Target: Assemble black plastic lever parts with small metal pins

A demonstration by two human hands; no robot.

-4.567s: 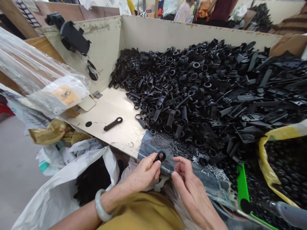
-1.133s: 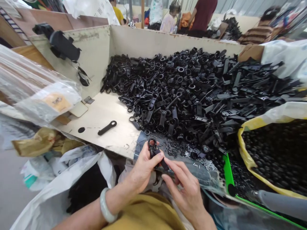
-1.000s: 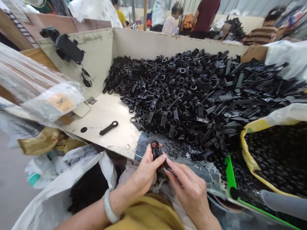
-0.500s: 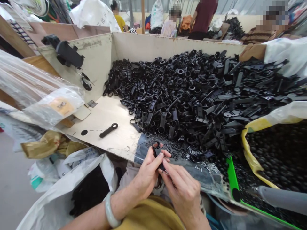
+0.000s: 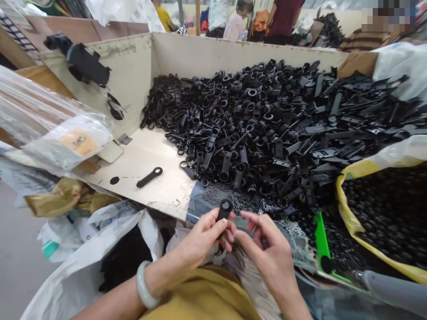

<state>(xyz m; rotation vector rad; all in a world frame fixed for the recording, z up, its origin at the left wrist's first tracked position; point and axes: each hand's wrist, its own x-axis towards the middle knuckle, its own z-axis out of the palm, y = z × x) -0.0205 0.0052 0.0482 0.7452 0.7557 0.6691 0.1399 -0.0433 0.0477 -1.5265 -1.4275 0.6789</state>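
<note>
My left hand (image 5: 213, 229) grips a black plastic piece with a round ring end (image 5: 225, 207), which points up and away from me. The fingers and thumb cover its lower part. Just to the right, my right hand (image 5: 267, 242) is apart from the piece, its thumb and index finger spread. A dark spot shows among its curled lower fingers, too unclear to name. Beyond both hands lies a big heap of black plastic parts (image 5: 227, 166), many of them ring-ended. Small dark bits (image 5: 215, 194) and silvery pins (image 5: 293, 227) are scattered at the near edge.
One black ring-ended piece (image 5: 149, 177) lies alone on the pale board (image 5: 133, 153). A yellow-edged sack (image 5: 340, 195) of dark round pieces stands right, beside a green strip (image 5: 322, 240). White sack (image 5: 86, 260) holds black parts at lower left. Several people are behind the bin wall (image 5: 213, 51).
My right hand has let go of the black piece and moved right, its fingers spreading. The piece in my left hand has turned, so its ring end shows a darker, closed-looking face.
</note>
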